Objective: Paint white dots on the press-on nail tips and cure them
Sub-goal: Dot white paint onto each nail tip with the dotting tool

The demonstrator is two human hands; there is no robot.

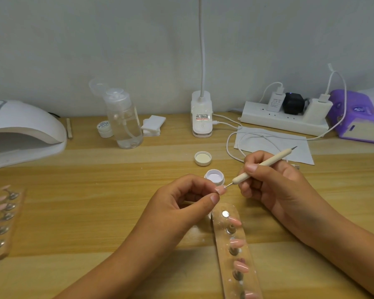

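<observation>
Nail tip (221, 189) looked light, thin and slippery; your left hand (181, 203) pinched it while your right hand (268, 186) gripped the dotting pen (266, 165) low down

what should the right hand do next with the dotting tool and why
Probably dab the dotting tool lightly onto the nail tip and lift: the right hand holds its metal point at the tip, pinched by the left hand, with the gel jar open just behind.

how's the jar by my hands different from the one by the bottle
The open jar is uncapped, showing pale contents; the capped jar wears a printed lid. The open jar sits forward; the capped jar stands back beside the bottle. Both are small, round, white.
</observation>
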